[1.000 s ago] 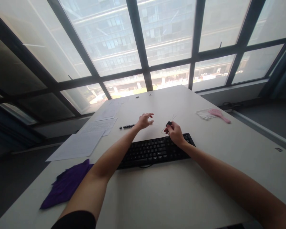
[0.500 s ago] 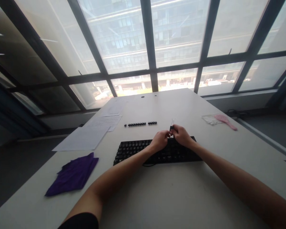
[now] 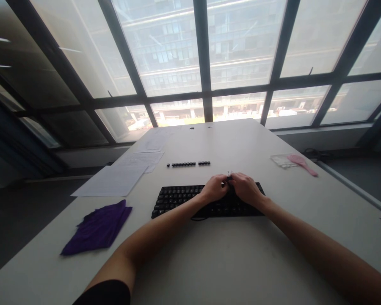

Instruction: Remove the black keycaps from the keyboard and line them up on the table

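A black keyboard [image 3: 179,195] lies on the white table, partly covered by both hands and forearms. My right hand [image 3: 245,185] is closed over its upper right part, pinching a small black keycap puller [image 3: 230,178] whose thin wire prongs stick up past the fingertips. My left hand [image 3: 215,188] meets it there, fingers curled closed against the puller's lower area; what they pinch is hidden. Behind the keyboard, loose black keycaps [image 3: 183,164] stand in a row with gaps.
At left lie white paper sheets [image 3: 111,181] and a folded purple cloth [image 3: 98,228]. A pink hairbrush [image 3: 301,164] rests at right beside a clear plastic bag [image 3: 281,161]. Big windows rise beyond the table's far edge.
The right hand has come down slightly toward the keyboard, and the puller's wires now show less above the fingers. Both hands are closer together. The view has shifted a little.
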`<state>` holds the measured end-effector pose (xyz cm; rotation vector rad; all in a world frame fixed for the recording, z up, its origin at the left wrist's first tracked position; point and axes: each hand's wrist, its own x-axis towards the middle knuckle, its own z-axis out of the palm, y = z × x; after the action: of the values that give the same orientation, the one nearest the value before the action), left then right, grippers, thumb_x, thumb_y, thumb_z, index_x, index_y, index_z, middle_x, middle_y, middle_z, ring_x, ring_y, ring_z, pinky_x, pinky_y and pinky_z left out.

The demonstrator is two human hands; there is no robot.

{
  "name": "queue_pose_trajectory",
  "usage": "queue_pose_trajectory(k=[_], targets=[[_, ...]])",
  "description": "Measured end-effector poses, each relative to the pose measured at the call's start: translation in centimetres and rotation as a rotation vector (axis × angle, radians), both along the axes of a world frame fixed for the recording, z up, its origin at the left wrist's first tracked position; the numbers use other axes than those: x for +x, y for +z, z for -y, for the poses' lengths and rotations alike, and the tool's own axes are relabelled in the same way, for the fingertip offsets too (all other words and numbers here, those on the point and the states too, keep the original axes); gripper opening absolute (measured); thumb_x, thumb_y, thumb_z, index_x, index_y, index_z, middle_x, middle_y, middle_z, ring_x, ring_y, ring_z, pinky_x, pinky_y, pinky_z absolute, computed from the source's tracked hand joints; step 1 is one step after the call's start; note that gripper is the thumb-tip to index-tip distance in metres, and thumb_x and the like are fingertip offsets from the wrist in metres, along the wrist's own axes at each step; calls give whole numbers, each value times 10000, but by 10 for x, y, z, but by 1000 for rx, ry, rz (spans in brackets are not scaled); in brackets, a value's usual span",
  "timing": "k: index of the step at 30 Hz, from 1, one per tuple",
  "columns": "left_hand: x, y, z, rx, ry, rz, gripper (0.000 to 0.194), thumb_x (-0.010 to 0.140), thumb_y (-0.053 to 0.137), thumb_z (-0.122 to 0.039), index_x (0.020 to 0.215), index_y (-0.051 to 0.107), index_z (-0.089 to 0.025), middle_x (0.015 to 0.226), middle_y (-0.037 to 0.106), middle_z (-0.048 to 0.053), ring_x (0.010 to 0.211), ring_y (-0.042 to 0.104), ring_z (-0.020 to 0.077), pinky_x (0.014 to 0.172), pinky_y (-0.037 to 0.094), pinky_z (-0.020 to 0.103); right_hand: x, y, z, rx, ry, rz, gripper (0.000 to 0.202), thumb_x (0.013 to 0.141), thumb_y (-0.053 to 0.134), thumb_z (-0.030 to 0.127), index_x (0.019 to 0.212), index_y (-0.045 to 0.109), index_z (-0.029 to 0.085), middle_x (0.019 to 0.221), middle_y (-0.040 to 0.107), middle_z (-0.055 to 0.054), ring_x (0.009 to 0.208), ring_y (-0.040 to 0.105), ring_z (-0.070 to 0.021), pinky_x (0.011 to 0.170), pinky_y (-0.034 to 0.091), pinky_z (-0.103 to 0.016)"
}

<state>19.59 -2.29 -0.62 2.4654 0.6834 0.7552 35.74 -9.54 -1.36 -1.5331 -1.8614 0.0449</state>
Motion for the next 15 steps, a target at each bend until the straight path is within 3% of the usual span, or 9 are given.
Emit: queue_pose_trajectory(k=[5,10,15], targets=[[6,3,-5,-18,-50,-59,145,756,647,-220,866,718,-157,849,718,62,775,649,195,725,501,279,-2,-1,-2,-34,-56,-164,152,912,465,234,799,566,227,749,663,-50,675,576,-202,619,355,-287],[16,-3,-11,-46,4,-58,148,814,665,-267,815,759,-153,785,716,52,729,645,185,706,495,285,7,-7,-12,-37,-35,-415,156,870,494,251,729,551,216,679,637,-13,659,569,-187,607,380,-283],[14,-7,-7,-54,-9,48,169,823,694,-223,973,764,-188,888,721,47,786,656,169,766,510,282,11,-9,-16,-49,-41,-601,154,856,518,292,729,541,209,635,624,-1,601,566,-174,562,401,-280]])
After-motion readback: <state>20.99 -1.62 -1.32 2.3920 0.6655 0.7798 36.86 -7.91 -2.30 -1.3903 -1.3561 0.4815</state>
